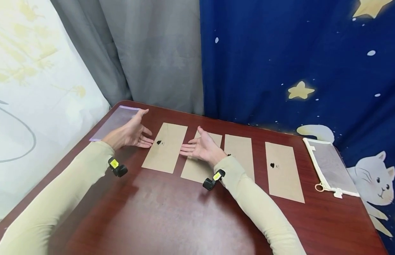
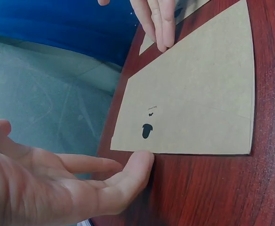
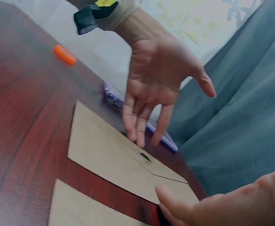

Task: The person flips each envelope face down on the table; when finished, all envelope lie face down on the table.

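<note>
A flat kraft-brown rectangle [image 1: 165, 152], printed with a small black hat, lies on the table between both hands. My left hand [image 1: 133, 131] is beside its left edge, palm facing inward and fingers extended. In the left wrist view those fingertips [image 2: 144, 160] are right at the short printed edge. On the other side, my right hand [image 1: 203, 147] has its straight fingers at the rectangle's right edge. That hand covers part of a second brown rectangle [image 1: 194, 170] underneath. Neither hand holds anything.
Further right lie a third brown rectangle [image 1: 238, 152] and a fourth one [image 1: 285, 173] with a hat print. A white-edged zip pouch [image 1: 332, 164] is at the right edge, a purple-edged pouch [image 1: 112, 120] at the far left. An orange object [image 3: 65, 55] shows near the table's edge.
</note>
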A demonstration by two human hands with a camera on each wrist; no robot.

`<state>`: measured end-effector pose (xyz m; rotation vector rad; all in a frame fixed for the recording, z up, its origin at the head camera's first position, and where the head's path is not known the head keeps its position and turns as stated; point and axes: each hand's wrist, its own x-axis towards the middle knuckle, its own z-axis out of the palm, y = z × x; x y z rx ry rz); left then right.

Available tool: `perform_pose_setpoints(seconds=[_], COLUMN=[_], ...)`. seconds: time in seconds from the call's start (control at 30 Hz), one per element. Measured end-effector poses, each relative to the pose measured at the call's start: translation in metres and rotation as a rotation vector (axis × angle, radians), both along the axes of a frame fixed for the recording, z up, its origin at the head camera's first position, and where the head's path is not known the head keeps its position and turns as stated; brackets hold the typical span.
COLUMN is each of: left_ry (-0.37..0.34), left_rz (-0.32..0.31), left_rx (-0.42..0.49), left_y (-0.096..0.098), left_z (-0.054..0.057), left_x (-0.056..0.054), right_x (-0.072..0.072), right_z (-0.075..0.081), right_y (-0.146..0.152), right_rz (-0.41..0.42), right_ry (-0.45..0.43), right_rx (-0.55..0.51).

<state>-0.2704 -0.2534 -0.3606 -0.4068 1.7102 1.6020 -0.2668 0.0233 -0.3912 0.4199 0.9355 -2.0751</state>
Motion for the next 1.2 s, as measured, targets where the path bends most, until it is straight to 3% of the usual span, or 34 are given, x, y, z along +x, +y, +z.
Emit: perform_pose_setpoints(seconds=[0.23,0.37,0.47,0.6,0.77,0.9,1.0,1.2], left_ry=[0.022,0.051,0.087,0.165,0.238,0.245,0.272,0.317], left_rz=[0.002,0.003,-0.016,-0.043,-0.052,-0.078,-0.107,-0.135], left_rx=[-0.052,-0.056,-0.090,-0.129,-0.087,-0.051,-0.060,-0.089], left_y=[0.003,-0.001,-0.004,-0.005,-0.003,0.000,-0.003,0.000], left_z=[-0.001,-0.001,0.000,0.004,0.008,0.009,0.011,0.026], left_x=[0.003,0.006,0.008,0.011,0.017,0.024,0.027,0.016], right_x=[0.003,0.007,0.011,0.017,0.026,0.035,0.039,0.037], right_z=[0.001,-0.003,-0.006,-0.007,-0.010,-0.018,-0.019,-0.009], right_y=[-0.003,-0.008,-0.011,-0.013,-0.014,-0.014,-0.016,-0.013], right_rz=[0.015,0.026,0.026,0.014,-0.068,-0.152,-0.172,-0.170], right_ry=[0.029,0.089,0.192,0.406,0.618,0.672,0.689,0.690], right_rx=[0.068,0.138,0.221,0.374,0.547,0.608,0.595,0.556])
